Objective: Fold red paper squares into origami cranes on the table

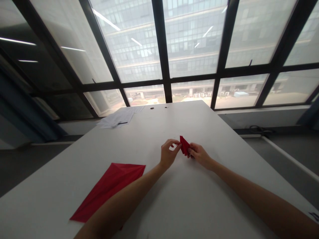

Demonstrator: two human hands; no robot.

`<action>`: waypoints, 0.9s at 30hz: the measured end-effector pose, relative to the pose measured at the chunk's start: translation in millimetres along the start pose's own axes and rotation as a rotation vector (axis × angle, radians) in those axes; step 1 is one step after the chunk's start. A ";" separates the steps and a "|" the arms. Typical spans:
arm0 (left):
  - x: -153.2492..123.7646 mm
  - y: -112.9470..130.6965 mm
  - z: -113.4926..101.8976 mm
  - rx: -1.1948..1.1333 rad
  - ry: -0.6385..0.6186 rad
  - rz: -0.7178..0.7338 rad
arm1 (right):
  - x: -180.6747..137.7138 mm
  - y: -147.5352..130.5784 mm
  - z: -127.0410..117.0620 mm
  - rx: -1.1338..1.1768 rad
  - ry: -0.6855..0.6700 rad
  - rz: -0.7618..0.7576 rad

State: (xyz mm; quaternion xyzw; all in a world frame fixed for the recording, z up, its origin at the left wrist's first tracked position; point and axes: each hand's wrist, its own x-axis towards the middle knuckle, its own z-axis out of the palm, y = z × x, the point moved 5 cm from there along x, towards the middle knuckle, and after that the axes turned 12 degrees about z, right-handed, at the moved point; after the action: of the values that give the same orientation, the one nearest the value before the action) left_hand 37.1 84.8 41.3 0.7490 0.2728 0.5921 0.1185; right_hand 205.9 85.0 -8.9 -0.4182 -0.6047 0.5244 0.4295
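A small piece of folded red paper is held up between my two hands, over the middle of the white table. My left hand pinches its left edge between thumb and forefinger, the other fingers curled. From the right, my right hand grips the lower right side with thumb and fingers. Several layers show along the paper's edges, but its exact folded form is too small to make out. A larger red sheet with crease lines lies flat at the left, partly covered by my left forearm.
White sheets of paper with a dark pen on them lie at the table's far left. The white table reaches toward large dark-framed windows. Black cables lie beyond its right edge, and a blue curtain hangs at left.
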 end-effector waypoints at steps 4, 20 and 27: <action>0.0 1.2 -0.1 -0.012 -0.005 0.000 | 0.8 0.2 -0.4 -0.007 0.008 -0.011; -0.4 -5.4 6.6 -0.231 -0.015 -0.197 | -0.5 0.0 0.0 -0.021 0.051 -0.012; 8.7 -8.0 5.7 -0.327 -0.027 -0.345 | -1.1 -2.4 0.3 -0.011 0.079 -0.003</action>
State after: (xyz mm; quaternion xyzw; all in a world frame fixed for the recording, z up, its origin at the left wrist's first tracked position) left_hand 41.7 97.0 42.8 0.6699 0.2957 0.5894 0.3412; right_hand 205.8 83.6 -6.6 -0.4400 -0.5908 0.5033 0.4517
